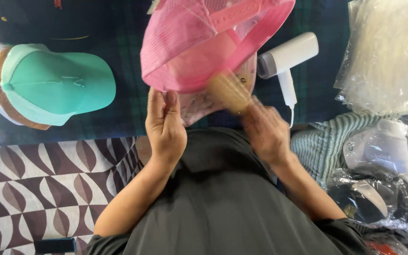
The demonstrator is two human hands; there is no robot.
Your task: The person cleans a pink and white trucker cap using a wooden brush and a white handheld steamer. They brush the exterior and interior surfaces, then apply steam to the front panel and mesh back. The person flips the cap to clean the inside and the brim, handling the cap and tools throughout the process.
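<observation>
The left hand (pixel 165 126) is pinching the rim of the pink mesh cap (pixel 204 42) held above the lap, while the blurred right hand (pixel 265 132), fingers closed, is working a wooden brush (pixel 230 92) on its underside; brushing appears mid-course, extent undeterminable.

One camera is doing all the looking — it is sitting on the person's head and facing steeply down over the dark shirt (pixel 223 208), so chest and forearms are filling the lower frame. It is hanging close to the left hand (pixel 165 125) and right hand (pixel 265 132), with the pink cap (pixel 199 42) nearly reaching the top edge. No second view is sharing the scene — the plaid cloth (pixel 119 56) is lying beyond the hands.
</observation>
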